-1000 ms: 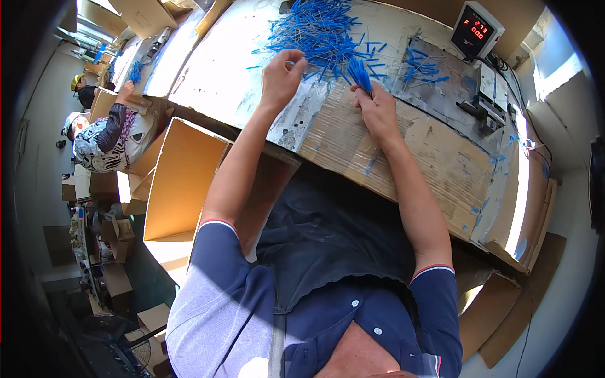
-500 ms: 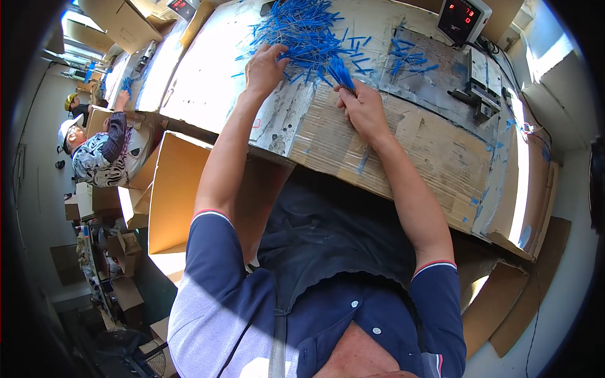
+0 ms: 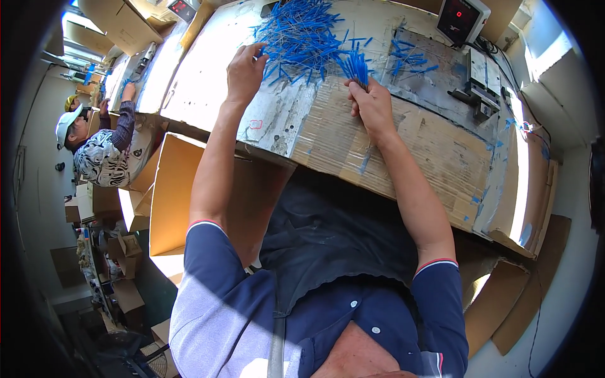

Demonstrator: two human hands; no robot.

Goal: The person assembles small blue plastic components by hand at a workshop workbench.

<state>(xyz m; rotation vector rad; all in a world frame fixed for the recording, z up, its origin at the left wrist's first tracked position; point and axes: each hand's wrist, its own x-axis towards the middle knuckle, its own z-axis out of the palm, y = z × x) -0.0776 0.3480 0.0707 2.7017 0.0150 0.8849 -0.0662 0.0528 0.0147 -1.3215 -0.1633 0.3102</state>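
A large heap of thin blue sticks with fine wire-like ends point(image 3: 296, 38) lies across the far middle of the worktable. My right hand point(image 3: 372, 107) is closed round a bundle of the same blue sticks point(image 3: 354, 68), their blue ends fanned upward above the fist. Just left of the heap, my left hand point(image 3: 246, 72) hovers with its fingers bent and the thumb apart from the forefinger; I see nothing between them. More loose blue sticks point(image 3: 409, 58) are scattered on a dark plate to the right of the bundle.
Cardboard point(image 3: 403, 151) covers the worktable's near edge. At the back right stand a digital display point(image 3: 463, 22) and a metal fixture point(image 3: 484, 85) with cables. An open carton point(image 3: 176, 189) sits below at left. A co-worker point(image 3: 104, 151) works at the far left.
My left hand has drawn left, away from the heap's edge. My right hand has shifted slightly right and down with its bundle. The display's reading differs, and the co-worker's arms have moved.
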